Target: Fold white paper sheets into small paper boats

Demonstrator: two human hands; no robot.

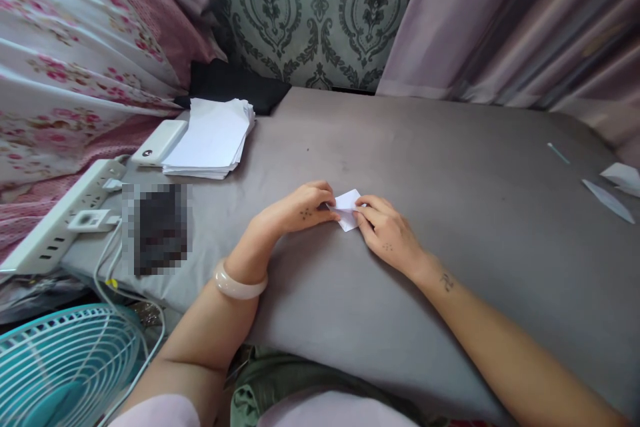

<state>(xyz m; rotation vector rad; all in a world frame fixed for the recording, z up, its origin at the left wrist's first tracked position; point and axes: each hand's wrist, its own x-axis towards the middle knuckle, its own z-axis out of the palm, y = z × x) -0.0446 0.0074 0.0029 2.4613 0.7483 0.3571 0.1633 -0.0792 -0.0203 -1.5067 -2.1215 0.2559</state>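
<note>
Between my two hands lies a small folded piece of white paper [349, 201], diamond-shaped, with a crease across its middle. My left hand [309, 208] pinches its left corner between thumb and fingers. On the opposite corner, my right hand [387, 221] grips the paper with its thumb and fingertips. Both hands rest low over the grey cloth surface [320, 287]. The fingers cover the paper's side corners, so its full outline is hidden.
At the left stand a stack of white paper [207, 137], a white power bank [159, 142] and a power strip [65, 217] with cables. A turquoise fan [65, 363] is at lower left. White paper pieces [609, 200] lie far right. A patterned wall [320, 13] closes the back.
</note>
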